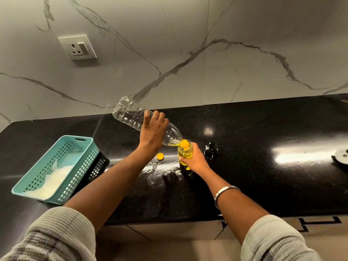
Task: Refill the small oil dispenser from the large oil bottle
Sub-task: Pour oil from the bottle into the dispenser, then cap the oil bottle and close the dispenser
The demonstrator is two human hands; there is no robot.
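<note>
My left hand (153, 129) grips a large clear plastic oil bottle (130, 114), tipped with its base up to the left and its mouth down at the small dispenser. Only a little yellow oil shows near the bottle's neck. The small glass dispenser (185, 150) stands on the black counter, holding yellow oil, and my right hand (194, 160) is wrapped round its lower part. A yellow bottle cap (160, 156) lies on the counter between my arms. A black dispenser top (211, 149) stands just right of the dispenser.
A teal plastic basket (81, 143) with something white inside sits at the left of the black counter (263, 176). A round metal object (341, 155) shows at the right edge. A wall socket (78, 47) is on the marble backsplash.
</note>
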